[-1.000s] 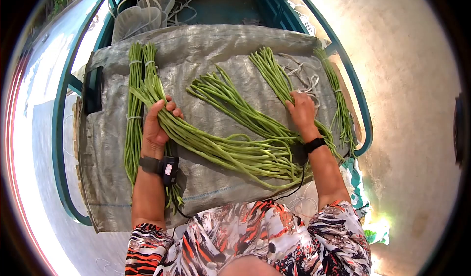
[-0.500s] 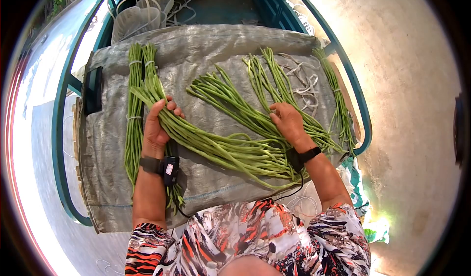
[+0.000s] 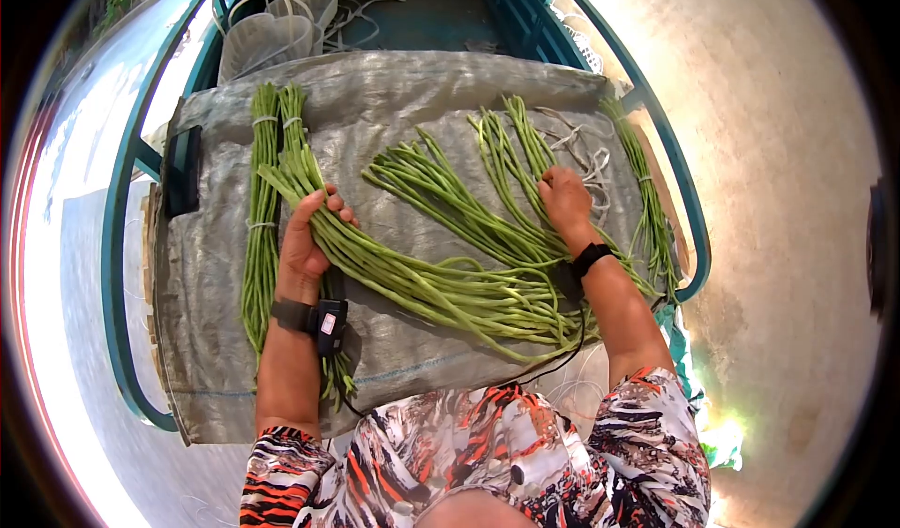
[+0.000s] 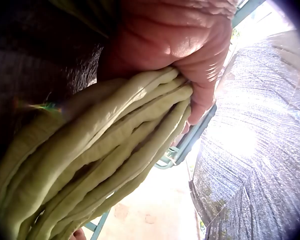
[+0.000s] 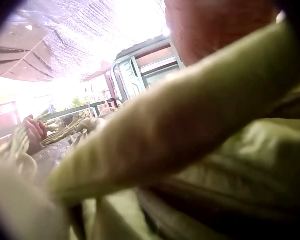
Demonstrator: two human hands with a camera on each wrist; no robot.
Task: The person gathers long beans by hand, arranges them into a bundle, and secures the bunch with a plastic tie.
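My left hand (image 3: 305, 237) grips a thick bunch of long green beans (image 3: 427, 281) near its upper end, thumb and fingers wrapped round it. The bunch trails across the sheet toward the right forearm. In the left wrist view, pale bean pods (image 4: 105, 137) run out from under the palm. My right hand (image 3: 567, 207) has curled fingertips on the right-hand strand of loose long beans (image 3: 528, 136). A thinner strand (image 3: 495, 153) fans out just left of it. The right wrist view has one blurred bean pod (image 5: 155, 130) close up; the fingertips there are hidden.
A loose bean pile (image 3: 427, 181) lies mid-sheet. Tied bundles (image 3: 262, 172) lie at the left, another bundle (image 3: 639, 158) at the right edge. White ties (image 3: 597, 167), a dark phone-like slab (image 3: 185, 172) and a teal rail (image 3: 670, 153) flank the grey woven sheet (image 3: 375, 87).
The right hand moved left with a few beans, splitting them from the right-hand pile, then returned up and right to the other strand. The left hand keeps its grip in place.
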